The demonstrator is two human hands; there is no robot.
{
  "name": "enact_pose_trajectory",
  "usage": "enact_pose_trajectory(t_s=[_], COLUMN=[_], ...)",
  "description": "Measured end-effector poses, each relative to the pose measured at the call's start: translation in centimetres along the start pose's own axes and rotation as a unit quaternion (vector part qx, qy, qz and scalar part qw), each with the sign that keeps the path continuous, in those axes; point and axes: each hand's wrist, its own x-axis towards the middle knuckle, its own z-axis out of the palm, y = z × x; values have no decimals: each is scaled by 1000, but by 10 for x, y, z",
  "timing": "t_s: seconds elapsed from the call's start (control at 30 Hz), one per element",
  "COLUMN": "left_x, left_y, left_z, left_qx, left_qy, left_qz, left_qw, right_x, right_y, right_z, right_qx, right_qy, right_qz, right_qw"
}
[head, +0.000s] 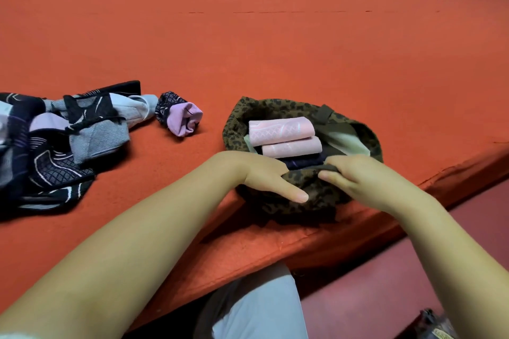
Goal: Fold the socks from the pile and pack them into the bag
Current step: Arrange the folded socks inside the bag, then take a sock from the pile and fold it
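Both hands (305,176) pinch the leopard-print bag (292,198) holding folded pink socks (283,133).

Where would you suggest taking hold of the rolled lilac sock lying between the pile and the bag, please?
Probably pinch the rolled sock across its lilac middle, coming from above. It lies on its side on the red surface, apart from the pile and the bag, so fingers can close on both flanks and keep the roll together.

On the surface (275,44), the sock pile (55,140) lies at nine o'clock of the bag (303,201); folded socks (283,133) sit inside it.
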Motion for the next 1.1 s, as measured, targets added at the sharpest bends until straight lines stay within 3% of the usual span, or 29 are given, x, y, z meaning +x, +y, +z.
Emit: enact_pose_trajectory(t_s=[0.2, 0.3, 0.4, 0.47, 0.53, 0.6, 0.7, 0.93, 1.1], left_x=[-4, -9, -10, -12, -23, -41, -75, -173, -230], left_y=[-7, -12, -15, -21, -28, -40, -68, -151, -200], left_z=[2, 3, 8, 14, 19, 23, 35, 71, 103], left_qx=[-46, -14, 14, 38, 16, -42, -132, -196, -225], left_qy=[9, 126, 248, 310, 361, 405, 432, 453, 466], left_qz=[-19, 14, 50, 45, 57, 86, 84, -55, -148], left_qw=[999, 992, 967, 949, 931, 909, 888, 868, 843], right_x=[17, 16, 12, 10, 12, 17, 24, 89, 133], right_y=[4, 6, 4, -1, -11, -30, -73, -172, -228], right_z=[9, 4, 5, 8, 7, 5, 8, 56, 129], right_qx=[42, 39, -72, -85, -42, 75, 266, 224, 235], right_qy=[-63, 11, 51, 90, 133, 150, 88, -8, -118], right_qz=[59, 85, 107, 106, 83, 47, 32, -93, -97], right_qw=[995, 996, 990, 987, 987, 985, 959, 970, 960])
